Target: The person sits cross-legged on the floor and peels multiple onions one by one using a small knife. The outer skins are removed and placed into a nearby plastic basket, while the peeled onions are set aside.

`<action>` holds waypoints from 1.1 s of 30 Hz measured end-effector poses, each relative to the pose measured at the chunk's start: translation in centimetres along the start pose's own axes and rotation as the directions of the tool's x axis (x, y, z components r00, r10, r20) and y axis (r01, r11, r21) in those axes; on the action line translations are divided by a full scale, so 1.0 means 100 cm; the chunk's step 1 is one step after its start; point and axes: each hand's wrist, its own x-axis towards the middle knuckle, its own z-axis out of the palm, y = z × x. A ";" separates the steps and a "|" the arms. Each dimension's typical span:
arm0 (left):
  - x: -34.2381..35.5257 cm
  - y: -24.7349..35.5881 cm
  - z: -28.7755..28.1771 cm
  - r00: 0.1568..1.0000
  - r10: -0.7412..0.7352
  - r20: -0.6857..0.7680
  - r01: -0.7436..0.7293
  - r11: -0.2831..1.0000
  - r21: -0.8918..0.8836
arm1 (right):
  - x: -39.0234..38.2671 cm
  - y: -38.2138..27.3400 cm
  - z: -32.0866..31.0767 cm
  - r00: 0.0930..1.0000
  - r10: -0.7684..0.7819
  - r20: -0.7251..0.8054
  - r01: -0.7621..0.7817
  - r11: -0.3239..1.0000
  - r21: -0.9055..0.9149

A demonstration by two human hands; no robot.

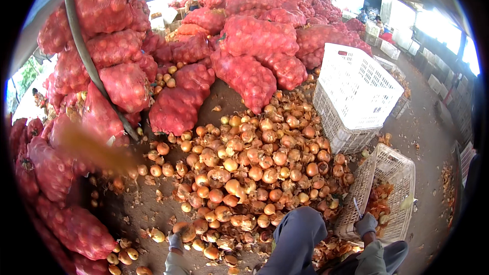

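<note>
My left hand point(176, 243), in a grey glove, is at the near left edge of a big heap of loose onions point(249, 158). Its fingers close round a brown onion point(186, 231) low over the ground. My right hand point(365, 225), gloved too, is closed on a small knife point(356, 205) with its thin blade pointing up. That hand is above the near side of a pale plastic crate point(408, 186), in which dry onion skins point(381, 198) lie. My knees show between the two hands.
Red mesh sacks of onions point(260, 35) are stacked behind the heap and along the left point(76, 226). A white crate point(351, 89) stands on a greyer crate point(341, 132) at the right. A slanting pole point(81, 46) crosses the left. A brown blur point(94, 147) hides part of the sacks.
</note>
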 end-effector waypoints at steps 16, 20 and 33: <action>-0.238 0.254 0.269 0.501 0.370 0.783 0.089 0.878 -0.471 | -0.037 -0.035 -0.074 0.893 -0.287 -0.347 0.429 0.779 0.457; -0.295 0.257 0.330 0.372 0.333 0.867 0.261 0.858 -0.442 | -0.064 -0.065 -0.116 0.923 -0.333 -0.195 0.132 -0.203 0.970; -0.417 0.139 0.430 0.301 0.176 0.937 0.354 0.892 -0.281 | -0.125 -0.078 -0.135 0.896 -0.382 -0.228 0.082 -0.362 0.929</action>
